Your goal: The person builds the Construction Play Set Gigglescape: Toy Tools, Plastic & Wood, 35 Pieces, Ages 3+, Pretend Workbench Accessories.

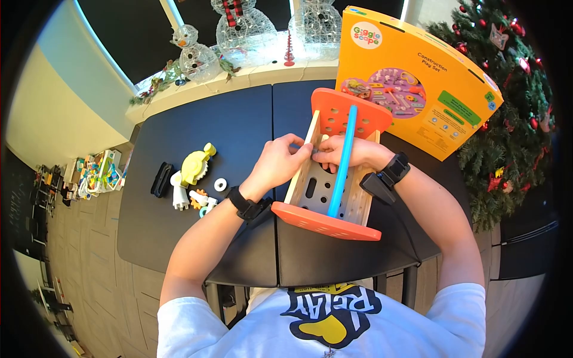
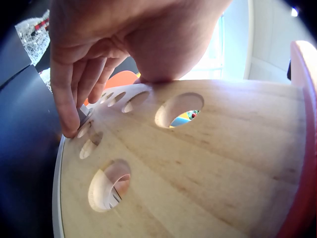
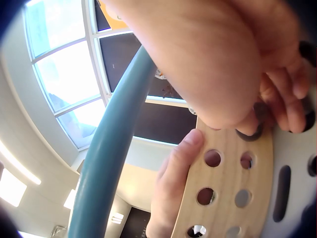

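A toy toolbox with wooden sides, orange-red ends (image 1: 325, 221), a blue handle bar (image 1: 342, 167) and a grey slotted base stands on the table. My left hand (image 1: 277, 161) grips its left wooden side panel (image 2: 223, 163), the thumb at the top edge and the fingers along the outer face. One left fingertip touches a small grey piece (image 2: 85, 114) at a hole. My right hand (image 1: 343, 152) reaches inside under the bar. Its fingers pinch a small dark grey piece (image 3: 250, 134) against the panel's inner face; the fingers partly hide its shape.
Left on the black table (image 1: 197, 119) lie a yellow-green toy saw (image 1: 194, 167), a white ring (image 1: 220, 184), an orange gear (image 1: 200, 197), a white toy piece (image 1: 179, 192) and a black case (image 1: 162, 179). A large yellow box (image 1: 412, 77) stands behind the toolbox.
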### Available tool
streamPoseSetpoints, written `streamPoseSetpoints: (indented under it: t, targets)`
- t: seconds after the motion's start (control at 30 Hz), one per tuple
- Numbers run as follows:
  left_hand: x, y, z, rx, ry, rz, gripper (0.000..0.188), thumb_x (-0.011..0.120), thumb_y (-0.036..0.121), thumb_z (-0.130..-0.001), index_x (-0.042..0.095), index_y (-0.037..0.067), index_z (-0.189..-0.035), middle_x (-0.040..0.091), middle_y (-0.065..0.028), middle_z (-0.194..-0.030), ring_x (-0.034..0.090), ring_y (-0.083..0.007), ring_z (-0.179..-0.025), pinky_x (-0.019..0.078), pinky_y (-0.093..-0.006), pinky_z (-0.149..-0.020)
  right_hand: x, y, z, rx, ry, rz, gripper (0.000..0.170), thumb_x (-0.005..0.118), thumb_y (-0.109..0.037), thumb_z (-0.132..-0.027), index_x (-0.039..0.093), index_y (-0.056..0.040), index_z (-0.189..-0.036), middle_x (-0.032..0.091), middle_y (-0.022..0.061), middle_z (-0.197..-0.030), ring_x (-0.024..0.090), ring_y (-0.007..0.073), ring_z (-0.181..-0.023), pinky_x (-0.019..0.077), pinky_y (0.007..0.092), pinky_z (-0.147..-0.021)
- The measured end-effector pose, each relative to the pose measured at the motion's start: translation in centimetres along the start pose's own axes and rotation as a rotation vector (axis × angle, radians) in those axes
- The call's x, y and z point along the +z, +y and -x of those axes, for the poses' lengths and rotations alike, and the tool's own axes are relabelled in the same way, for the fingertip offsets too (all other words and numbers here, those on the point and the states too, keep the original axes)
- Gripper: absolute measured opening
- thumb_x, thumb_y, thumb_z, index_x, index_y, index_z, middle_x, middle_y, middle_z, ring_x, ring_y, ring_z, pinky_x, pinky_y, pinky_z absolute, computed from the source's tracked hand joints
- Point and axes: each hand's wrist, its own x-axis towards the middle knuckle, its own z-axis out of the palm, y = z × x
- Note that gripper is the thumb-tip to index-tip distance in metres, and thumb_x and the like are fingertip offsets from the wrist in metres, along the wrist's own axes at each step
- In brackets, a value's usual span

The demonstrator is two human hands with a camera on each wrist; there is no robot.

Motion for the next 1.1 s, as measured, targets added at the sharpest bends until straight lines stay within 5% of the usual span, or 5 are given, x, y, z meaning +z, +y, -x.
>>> streamPoseSetpoints:
  t: [0.23,0.83,0.93,1.1]
  targets:
    - [0.0,-0.2,0.0,0.010,0.015,0.006,0.049,0.067,0.039,-0.097,0.068,-0.005,-0.120,0.078,-0.0239,-0.101,0.077,-0.0303,-0.096,0.0575,-0.0377,-0.086,0.3,0.1,0.5,-0.046,0.071,-0.157,0.047,0.071,-0.031,-0.101,0.051,0.0025,-0.126,0.069,0.0096,-0.090,0.069,0.0140,-0.074,0.0556,0.0291,-0.063]
    - [0.4,-0.7,-0.1,0.014,0.035,0.012,0.049,0.067,0.039,-0.097,0.068,-0.005,-0.118,0.077,-0.0244,-0.100,0.077,-0.0333,-0.095,0.0587,-0.0394,-0.085,-0.2,-0.5,-0.1,-0.010,-0.013,0.037,0.040,0.057,-0.038,-0.108,0.064,0.0015,-0.112,0.071,0.0070,-0.084,0.070,0.0157,-0.073,0.0564,0.0314,-0.066]
    - [0.1,-1.1,0.1,0.023,0.032,0.046,0.052,0.068,0.042,-0.097,0.067,-0.006,-0.117,0.077,-0.0251,-0.101,0.076,-0.0333,-0.097,0.0591,-0.0398,-0.086,-0.7,-0.6,0.3,0.038,-0.025,0.023,0.042,0.059,-0.038,-0.106,0.064,0.0017,-0.121,0.071,0.0071,-0.086,0.068,0.0146,-0.077,0.0553,0.0313,-0.070]
    - [-0.5,-2.0,1.1,0.165,0.142,0.121,0.045,0.070,0.038,-0.098,0.070,-0.004,-0.115,0.076,-0.0205,-0.110,0.075,-0.0284,-0.100,0.0584,-0.0380,-0.087,-1.0,-0.8,3.3,-0.174,0.056,0.108,0.055,0.066,-0.038,-0.103,0.057,0.0011,-0.141,0.074,0.0106,-0.100,0.070,0.0208,-0.095,0.0553,0.0333,-0.084]
